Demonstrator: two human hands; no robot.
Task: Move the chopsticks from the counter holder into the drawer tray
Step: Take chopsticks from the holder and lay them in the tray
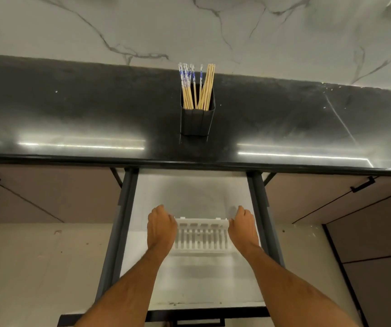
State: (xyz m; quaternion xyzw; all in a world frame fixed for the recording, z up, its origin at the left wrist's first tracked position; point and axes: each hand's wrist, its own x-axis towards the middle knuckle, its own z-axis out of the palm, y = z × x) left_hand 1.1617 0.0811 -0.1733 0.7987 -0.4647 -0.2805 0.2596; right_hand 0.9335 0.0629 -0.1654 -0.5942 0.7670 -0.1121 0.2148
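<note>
A black rectangular holder [197, 122] stands on the dark counter, straight ahead. Several wooden chopsticks [198, 89] stick up out of it, some in clear wrappers with blue print. Below the counter an open drawer [189, 194] with a pale floor is pulled out. A white slotted plastic tray [201, 236] sits in its middle. My left hand [161, 228] grips the tray's left end and my right hand [244, 226] grips its right end, fingers curled over the far corners and hidden behind the knuckles.
The dark glossy counter [71, 119] runs the full width with a marble wall behind. Dark grey drawer rails [124, 208] flank the drawer. Brown cabinet doors [319, 199] with black handles lie left and right, over a pale floor.
</note>
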